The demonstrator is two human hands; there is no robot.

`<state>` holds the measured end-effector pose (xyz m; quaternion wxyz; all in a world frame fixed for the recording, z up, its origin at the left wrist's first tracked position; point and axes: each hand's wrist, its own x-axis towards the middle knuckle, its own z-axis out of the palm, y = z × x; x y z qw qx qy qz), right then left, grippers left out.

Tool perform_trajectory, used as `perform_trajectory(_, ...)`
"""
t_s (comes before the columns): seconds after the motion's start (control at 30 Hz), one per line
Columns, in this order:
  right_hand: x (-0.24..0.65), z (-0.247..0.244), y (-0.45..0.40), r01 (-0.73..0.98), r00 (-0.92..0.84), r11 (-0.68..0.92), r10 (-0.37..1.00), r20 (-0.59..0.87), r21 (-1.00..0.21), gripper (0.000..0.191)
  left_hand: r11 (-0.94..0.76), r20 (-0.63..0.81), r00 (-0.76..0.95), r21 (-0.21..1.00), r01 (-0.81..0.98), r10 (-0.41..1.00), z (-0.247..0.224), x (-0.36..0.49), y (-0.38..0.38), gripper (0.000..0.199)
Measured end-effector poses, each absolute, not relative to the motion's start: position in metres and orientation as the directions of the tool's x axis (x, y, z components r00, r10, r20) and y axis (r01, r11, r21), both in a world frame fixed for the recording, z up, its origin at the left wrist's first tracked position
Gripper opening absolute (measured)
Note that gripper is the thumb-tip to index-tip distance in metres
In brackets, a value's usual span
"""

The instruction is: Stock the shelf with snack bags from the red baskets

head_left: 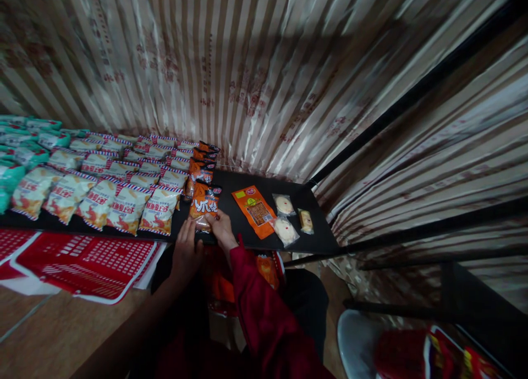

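Observation:
An orange and black snack bag point(205, 202) stands near the front edge of the black shelf, at the front of a row of matching orange bags point(201, 169). My right hand point(221, 229) grips its lower right side, the thumb lying on the front. At its lower left corner my left hand point(187, 244) is closed against the bag, fingertips on its edge. Just left are rows of white snack bags point(162, 208) with striped edges. To the right, a flat orange packet point(254, 211) lies on the shelf beside two round white wrapped pastries point(284, 204) and a small yellow wrapped piece point(306, 221).
Green bags point(31, 154) fill the shelf's far left. Red baskets point(86, 261) sit below it, and an open container of orange packets point(266, 269) is by my knees. Black poles point(383, 120) slant along the right, before a striped curtain point(256, 54). A grey stool point(357, 340) is lower right.

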<state>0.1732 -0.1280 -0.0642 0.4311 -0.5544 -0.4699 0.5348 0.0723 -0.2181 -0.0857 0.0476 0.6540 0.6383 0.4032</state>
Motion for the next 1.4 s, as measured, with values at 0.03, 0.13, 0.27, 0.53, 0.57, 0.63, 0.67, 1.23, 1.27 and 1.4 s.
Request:
perform_trajectory(0.03,0.172,-0.065,-0.126,0.064,-0.012,-0.175,0.984,-0.176,-0.983,0.028,-0.191,0.475,-0.123,0.559,0.807,0.871,-0.087,0.073,-0.218,0.053)
perform_trajectory(0.13,0.168,-0.065,-0.121,0.075,-0.022,-0.146,0.989,-0.148,-0.986,0.028,-0.229,0.501,-0.075,0.517,0.825,0.862,-0.091,0.073,-0.216,0.053)
perform_trajectory(0.27,0.163,-0.064,-0.115,0.088,-0.028,-0.130,0.991,-0.133,-0.988,0.027,-0.238,0.508,-0.061,0.502,0.832,0.859,-0.091,0.072,-0.212,0.052)
perform_trajectory(0.53,0.154,-0.063,-0.101,0.088,-0.072,-0.120,0.989,-0.126,-0.989,0.026,-0.303,0.568,-0.019,0.466,0.831,0.823,-0.093,0.062,-0.200,0.053)
perform_trajectory(0.57,0.153,-0.063,-0.099,0.085,-0.074,-0.123,0.989,-0.129,-0.989,0.025,-0.305,0.571,-0.018,0.463,0.832,0.820,-0.093,0.061,-0.199,0.054)
perform_trajectory(0.63,0.151,-0.061,-0.096,0.069,-0.083,-0.132,0.987,-0.138,-0.989,0.025,-0.303,0.575,-0.016,0.454,0.838,0.818,-0.094,0.058,-0.196,0.053)
perform_trajectory(0.67,0.150,-0.060,-0.095,0.053,-0.091,-0.137,0.986,-0.141,-0.989,0.026,-0.303,0.579,-0.014,0.446,0.842,0.815,-0.094,0.057,-0.194,0.053)
perform_trajectory(1.23,0.146,-0.064,-0.097,0.130,-0.010,-0.052,0.998,-0.054,-0.990,0.034,-0.324,0.577,0.024,0.425,0.845,0.817,-0.094,0.049,-0.186,0.052)
perform_trajectory(1.27,0.147,-0.064,-0.099,0.163,0.007,-0.047,0.999,-0.046,-0.986,0.035,-0.324,0.576,0.023,0.427,0.844,0.817,-0.094,0.049,-0.186,0.052)
perform_trajectory(1.4,0.151,-0.063,-0.105,0.252,0.011,-0.024,1.000,-0.022,-0.967,0.026,-0.327,0.589,0.027,0.408,0.853,0.807,-0.097,0.050,-0.186,0.052)
